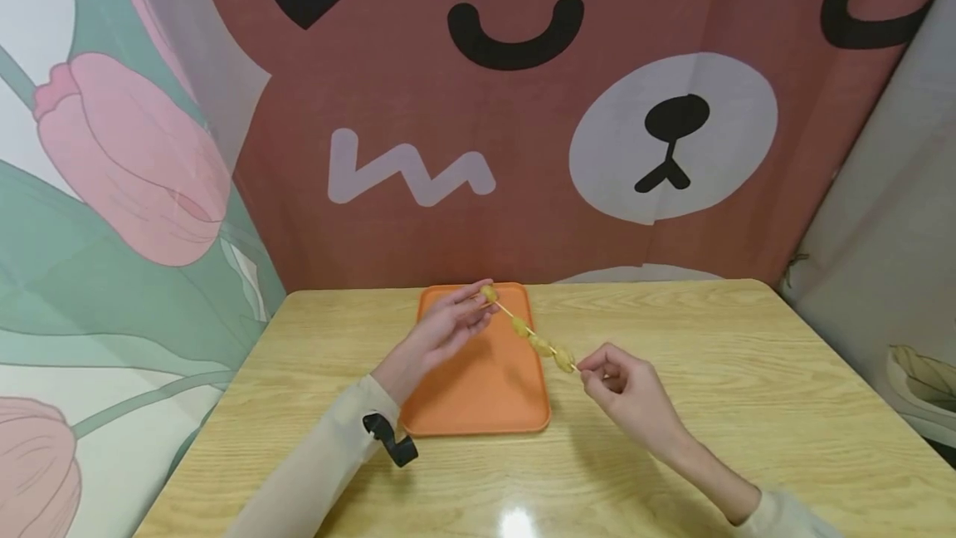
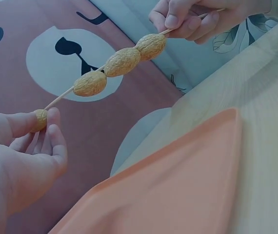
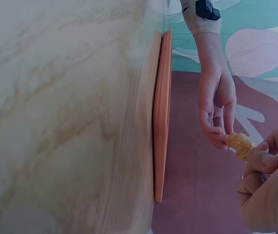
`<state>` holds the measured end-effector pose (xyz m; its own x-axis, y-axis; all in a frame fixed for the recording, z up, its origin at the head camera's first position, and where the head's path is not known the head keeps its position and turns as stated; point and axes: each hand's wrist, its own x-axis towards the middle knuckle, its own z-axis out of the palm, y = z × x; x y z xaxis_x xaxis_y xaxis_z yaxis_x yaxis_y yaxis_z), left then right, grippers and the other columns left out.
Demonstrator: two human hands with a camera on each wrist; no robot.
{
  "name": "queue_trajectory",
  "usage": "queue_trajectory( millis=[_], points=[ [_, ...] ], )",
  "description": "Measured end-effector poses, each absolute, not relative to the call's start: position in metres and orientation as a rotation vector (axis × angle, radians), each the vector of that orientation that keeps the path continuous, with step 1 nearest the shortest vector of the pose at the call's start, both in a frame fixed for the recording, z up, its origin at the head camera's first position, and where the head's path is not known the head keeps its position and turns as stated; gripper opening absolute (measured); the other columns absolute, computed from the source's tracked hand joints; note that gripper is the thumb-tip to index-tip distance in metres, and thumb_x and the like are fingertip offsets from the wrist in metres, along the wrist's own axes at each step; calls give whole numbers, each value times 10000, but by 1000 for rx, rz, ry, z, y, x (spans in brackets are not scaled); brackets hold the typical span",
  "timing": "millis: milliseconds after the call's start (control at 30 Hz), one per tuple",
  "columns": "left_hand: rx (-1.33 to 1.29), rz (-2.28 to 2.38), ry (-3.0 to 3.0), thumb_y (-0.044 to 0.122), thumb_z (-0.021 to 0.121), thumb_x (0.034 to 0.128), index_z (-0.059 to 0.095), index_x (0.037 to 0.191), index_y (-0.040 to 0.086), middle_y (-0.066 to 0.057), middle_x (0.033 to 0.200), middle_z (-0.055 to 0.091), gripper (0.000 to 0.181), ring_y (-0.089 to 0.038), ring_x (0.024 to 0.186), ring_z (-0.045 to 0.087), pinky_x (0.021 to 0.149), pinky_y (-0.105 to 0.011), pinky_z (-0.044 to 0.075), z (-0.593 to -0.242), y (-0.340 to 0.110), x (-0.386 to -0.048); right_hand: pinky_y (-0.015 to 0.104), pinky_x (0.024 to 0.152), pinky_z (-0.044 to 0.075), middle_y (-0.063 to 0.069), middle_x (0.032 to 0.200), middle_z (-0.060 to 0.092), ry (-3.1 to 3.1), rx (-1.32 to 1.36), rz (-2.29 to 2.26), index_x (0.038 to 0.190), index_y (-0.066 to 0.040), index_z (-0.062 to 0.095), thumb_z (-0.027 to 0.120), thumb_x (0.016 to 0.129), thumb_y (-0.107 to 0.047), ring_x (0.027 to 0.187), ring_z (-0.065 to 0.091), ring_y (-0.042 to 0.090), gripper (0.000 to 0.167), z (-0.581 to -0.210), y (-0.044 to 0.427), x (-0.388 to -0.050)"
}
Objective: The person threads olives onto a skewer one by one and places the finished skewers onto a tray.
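Note:
A thin wooden skewer (image 2: 59,98) is held at a slant between the two hands, above an orange tray (image 1: 478,393). Three wrinkled, yellow, oval pieces (image 2: 123,62) sit close together on it, toward the right hand. At the other end, my left hand (image 1: 446,328) pinches a further yellow piece (image 2: 40,120) between thumb and fingers, at the skewer's tip; how far the tip goes into it is hidden. My right hand (image 1: 631,397) pinches the bare stick just behind the last piece. In the right wrist view the pieces overlap one another.
The tray lies flat on a wood-grain table (image 1: 747,405), near its back edge. Behind the table hangs a cloth with a bear face (image 1: 538,123); a tulip-patterned cloth (image 1: 134,164) is at the left. A pale container (image 1: 922,380) stands beyond the right edge.

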<state>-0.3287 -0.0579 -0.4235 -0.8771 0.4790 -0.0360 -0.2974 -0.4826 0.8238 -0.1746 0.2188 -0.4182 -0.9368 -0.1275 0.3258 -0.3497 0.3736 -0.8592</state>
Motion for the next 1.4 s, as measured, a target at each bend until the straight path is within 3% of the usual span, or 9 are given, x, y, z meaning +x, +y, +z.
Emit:
queue_trajectory(
  millis=[133, 367, 733, 1067, 1300, 1400],
  points=[
    [288, 2349, 1256, 29, 509, 1068, 484, 1494, 31, -166, 1359, 577, 427, -230, 1082, 629, 1053, -362, 428, -424, -57, -328, 242, 405, 333, 31, 734, 648, -2434, 412, 1603, 995, -95, 683, 654, 972, -12, 486, 434, 85, 91, -419, 218, -174],
    [287, 2354, 1236, 25, 518, 1064, 488, 1494, 33, -138, 1297, 612, 431, -223, 1072, 644, 988, -321, 478, -424, -57, -327, 244, 405, 334, 31, 737, 648, -2431, 408, 1599, 996, -93, 683, 648, 975, -10, 482, 435, 86, 92, -421, 218, -174],
    [363, 2360, 1358, 0, 563, 1038, 541, 1430, -35, -129, 1173, 672, 394, -235, 1067, 678, 1125, -455, 348, -420, -61, -324, 240, 404, 348, 7, 710, 630, -2451, 443, 1539, 970, -115, 682, 625, 956, 43, 476, 470, 95, 169, -420, 217, -174],
    [344, 2337, 1482, -10, 608, 1013, 539, 1390, -119, -135, 1066, 720, 399, -221, 996, 710, 1034, -410, 462, -425, -57, -323, 241, 398, 346, -3, 719, 643, -2465, 430, 1535, 966, -109, 679, 628, 962, 42, 476, 454, 85, 160, -421, 217, -172],
    [355, 2328, 1497, 15, 615, 1016, 556, 1351, -137, -146, 1062, 723, 373, -234, 1031, 699, 1002, -369, 491, -429, -57, -321, 227, 384, 325, 5, 707, 639, -2447, 434, 1564, 978, -97, 674, 618, 970, 51, 464, 412, 66, 158, -425, 216, -174],
    [351, 2322, 1501, 5, 621, 1010, 581, 1328, -130, -152, 1060, 727, 347, -237, 1026, 703, 1029, -412, 466, -429, -56, -319, 214, 382, 311, 20, 674, 612, -2449, 436, 1596, 982, -90, 672, 614, 981, 38, 457, 382, 57, 140, -426, 213, -174]
  ],
)
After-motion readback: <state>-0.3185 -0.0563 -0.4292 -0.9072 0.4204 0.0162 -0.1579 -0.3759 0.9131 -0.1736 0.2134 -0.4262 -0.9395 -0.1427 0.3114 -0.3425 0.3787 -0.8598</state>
